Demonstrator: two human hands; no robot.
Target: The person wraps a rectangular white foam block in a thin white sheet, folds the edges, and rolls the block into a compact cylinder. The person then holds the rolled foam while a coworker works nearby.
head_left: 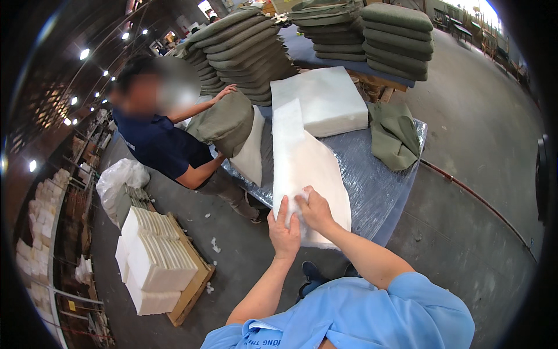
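Note:
A long white sheet of fluffy wadding (311,168) lies on the table before me, its left side folded over in a strip and its far end reaching onto a thick white foam block (337,96). At its near left edge, my left hand (285,234) grips the wadding between thumb and fingers. My right hand (315,210) is closed just beside it, its fingertips pinching the wadding's surface. The fingertips of both hands are partly sunk in or hidden by the white material. Right of the block lies a crumpled olive-green fabric cover (394,136).
The table (375,186) has a shiny plastic-wrapped top. At its left a co-worker (165,139) handles an olive-green cushion (224,123). Stacked green cushions (398,41) stand at the back. White pads (157,250) sit on a pallet at lower left. A hose (465,189) runs along the right floor.

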